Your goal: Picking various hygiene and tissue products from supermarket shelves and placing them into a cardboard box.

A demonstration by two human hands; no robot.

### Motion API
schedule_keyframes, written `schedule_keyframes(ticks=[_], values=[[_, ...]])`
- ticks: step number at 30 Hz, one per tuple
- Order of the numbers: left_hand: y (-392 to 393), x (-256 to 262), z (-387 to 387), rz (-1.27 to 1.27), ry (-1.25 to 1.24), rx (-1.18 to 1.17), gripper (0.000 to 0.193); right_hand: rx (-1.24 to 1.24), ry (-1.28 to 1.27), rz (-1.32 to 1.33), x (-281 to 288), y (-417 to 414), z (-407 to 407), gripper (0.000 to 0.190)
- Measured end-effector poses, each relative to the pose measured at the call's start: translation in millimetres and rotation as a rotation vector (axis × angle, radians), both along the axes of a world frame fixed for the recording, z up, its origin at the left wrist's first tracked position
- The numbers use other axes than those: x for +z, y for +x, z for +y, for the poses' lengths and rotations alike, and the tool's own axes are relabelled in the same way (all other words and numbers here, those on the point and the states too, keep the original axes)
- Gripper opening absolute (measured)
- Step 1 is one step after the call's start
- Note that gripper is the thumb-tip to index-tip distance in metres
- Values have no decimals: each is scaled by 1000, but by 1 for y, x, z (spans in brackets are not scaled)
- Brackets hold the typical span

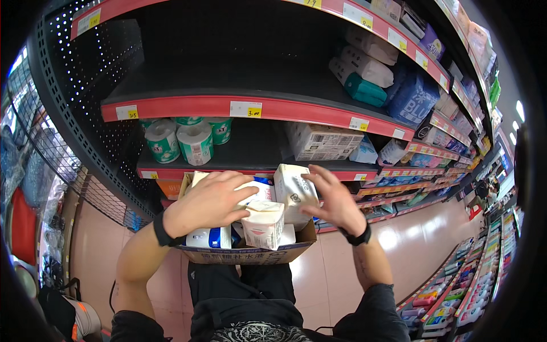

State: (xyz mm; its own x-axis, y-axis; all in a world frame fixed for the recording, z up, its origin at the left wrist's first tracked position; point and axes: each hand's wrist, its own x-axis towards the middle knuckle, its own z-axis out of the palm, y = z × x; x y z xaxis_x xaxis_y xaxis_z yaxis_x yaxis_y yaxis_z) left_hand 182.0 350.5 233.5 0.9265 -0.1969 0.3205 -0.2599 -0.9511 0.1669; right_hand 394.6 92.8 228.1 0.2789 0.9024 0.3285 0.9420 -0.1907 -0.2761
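An open cardboard carton stands in front of my legs, filled with soft-looking packaged paper goods. My left hand lies palm down over the packs on the left, fingers spread and thumb near a white boxy pack with a pink mark. Fingers apart, my right hand rests against the right side of a tall cream tissue pack. Between the hands a white pack with blue and red print shows partly. Below my left wrist lies a white and blue pack.
Ahead is a black shelf with red price rails. Green-and-white toilet rolls and a wrapped bundle stand on its lower board; tissue packs are stacked above. A wire rack borders the left, and a bottle shelf the right.
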Motion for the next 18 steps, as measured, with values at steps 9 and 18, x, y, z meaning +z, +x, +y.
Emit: schedule_keyframes(ticks=[9,18], values=[[82,-35,-46,392,-106,-90,66,-69,159,166,-78,-21,-2,70],[20,47,-77,-383,-180,-241,73,-82,678,-139,24,-42,-42,65]])
